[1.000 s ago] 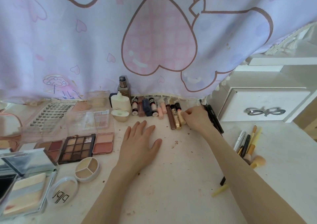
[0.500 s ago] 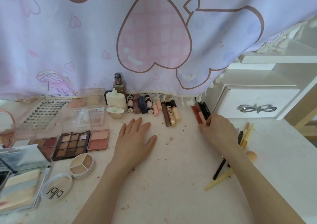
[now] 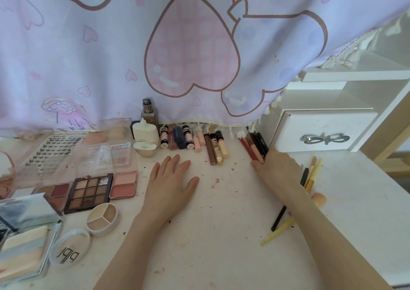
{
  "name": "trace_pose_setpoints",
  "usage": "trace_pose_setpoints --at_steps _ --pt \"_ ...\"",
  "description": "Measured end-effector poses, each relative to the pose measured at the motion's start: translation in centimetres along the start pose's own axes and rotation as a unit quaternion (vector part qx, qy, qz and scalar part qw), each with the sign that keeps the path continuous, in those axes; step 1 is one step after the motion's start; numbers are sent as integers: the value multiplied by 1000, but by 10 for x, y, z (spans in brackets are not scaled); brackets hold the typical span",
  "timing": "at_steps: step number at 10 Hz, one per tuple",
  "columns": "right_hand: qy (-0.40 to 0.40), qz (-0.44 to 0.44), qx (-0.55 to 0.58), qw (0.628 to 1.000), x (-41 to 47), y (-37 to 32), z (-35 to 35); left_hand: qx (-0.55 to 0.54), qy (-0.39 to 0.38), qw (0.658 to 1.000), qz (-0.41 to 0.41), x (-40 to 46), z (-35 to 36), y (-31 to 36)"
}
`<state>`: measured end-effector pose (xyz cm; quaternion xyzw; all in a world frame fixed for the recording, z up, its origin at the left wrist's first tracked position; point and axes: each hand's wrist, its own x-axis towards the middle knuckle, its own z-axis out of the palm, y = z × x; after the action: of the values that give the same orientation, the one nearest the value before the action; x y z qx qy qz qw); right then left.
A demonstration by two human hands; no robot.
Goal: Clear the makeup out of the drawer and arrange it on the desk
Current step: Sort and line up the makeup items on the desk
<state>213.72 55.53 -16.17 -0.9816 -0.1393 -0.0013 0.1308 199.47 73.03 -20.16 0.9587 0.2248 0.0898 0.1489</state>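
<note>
- While the left hand [image 3: 170, 186] is lying flat and spread on the desk [image 3: 221, 245] at centre frame, it is holding nothing.
- Right of centre, the pencils [image 3: 255, 146] are lying side by side against the drawer box [image 3: 321, 132], long axes running from upper left to lower right.
- The right hand [image 3: 277, 170] is touching their lower ends, fingers curled; whether it is gripping one, I cannot tell.
- Being much nearer, it looks suited for straightening them.
- Brushes [image 3: 308, 178] are lying under its wrist.
</note>
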Motion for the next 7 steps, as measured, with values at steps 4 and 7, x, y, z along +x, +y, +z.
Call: trace_pose_setpoints --at_steps 4,7 --pt "-1 13 -34 999 5 0 -2 -2 -1 1000 0 0 0 0" --pt "53 26 73 996 5 11 0 -4 8 1000 2 1 1 -1"
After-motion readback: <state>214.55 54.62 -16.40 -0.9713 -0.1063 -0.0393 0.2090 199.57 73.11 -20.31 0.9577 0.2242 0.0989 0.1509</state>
